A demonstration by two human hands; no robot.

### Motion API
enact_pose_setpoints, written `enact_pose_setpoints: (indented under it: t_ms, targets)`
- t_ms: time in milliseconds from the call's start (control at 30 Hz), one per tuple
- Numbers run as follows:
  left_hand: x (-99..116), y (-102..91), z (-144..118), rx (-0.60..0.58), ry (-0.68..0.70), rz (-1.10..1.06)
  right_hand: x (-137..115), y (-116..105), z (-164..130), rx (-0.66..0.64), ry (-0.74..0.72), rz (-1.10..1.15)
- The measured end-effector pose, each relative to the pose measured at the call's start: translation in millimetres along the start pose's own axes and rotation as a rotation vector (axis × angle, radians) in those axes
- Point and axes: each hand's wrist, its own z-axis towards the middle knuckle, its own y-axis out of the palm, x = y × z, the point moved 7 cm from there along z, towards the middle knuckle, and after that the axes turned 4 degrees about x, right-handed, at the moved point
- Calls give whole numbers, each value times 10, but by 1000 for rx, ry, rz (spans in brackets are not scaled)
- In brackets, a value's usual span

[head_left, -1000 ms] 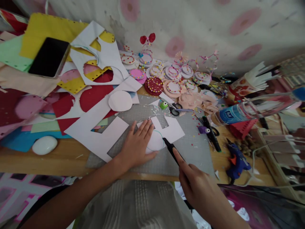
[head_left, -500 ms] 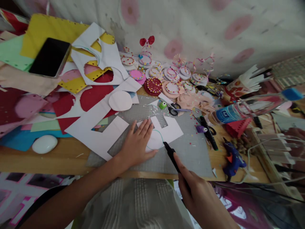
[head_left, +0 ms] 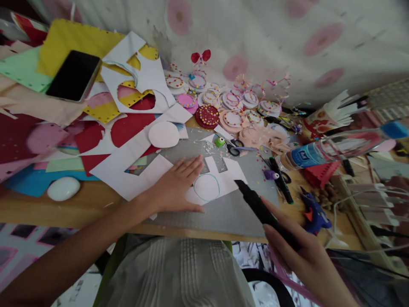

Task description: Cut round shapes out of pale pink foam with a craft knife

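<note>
My left hand (head_left: 174,185) lies flat, fingers apart, on a white foam sheet (head_left: 223,181) that rests on a grey cutting mat (head_left: 236,209). A circle outlined in teal (head_left: 206,187) is drawn on the sheet just right of my fingers. My right hand (head_left: 303,256) grips a black pen-like tool (head_left: 258,207), its tip lifted off the sheet and pointing up-left, a little to the right of the circle.
A large cut white sheet (head_left: 128,157), a loose white disc (head_left: 163,134), scissors (head_left: 234,147), a green punch (head_left: 219,141), black markers (head_left: 281,179), a blue glue gun (head_left: 315,213), a water bottle (head_left: 322,151), a phone (head_left: 74,76) and decorated discs (head_left: 207,115) crowd the desk.
My right hand has drawn the black tool away from the circle's edge to the right and lifted it. My left hand has slid left, uncovering the whole circle.
</note>
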Motion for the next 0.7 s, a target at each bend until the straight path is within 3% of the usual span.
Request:
enact_pose_setpoints:
  t_ms: [100,233,700]
  targets:
    - [-98,-3,-53,-5,4,32,-174,233,81,-138,-138,14]
    - [-109,46,-89,15,8,63,-313,490,104,-311,-159,-17]
    - [-65,31,-96,39,32,70,-384,616,179,-328,-231,-200]
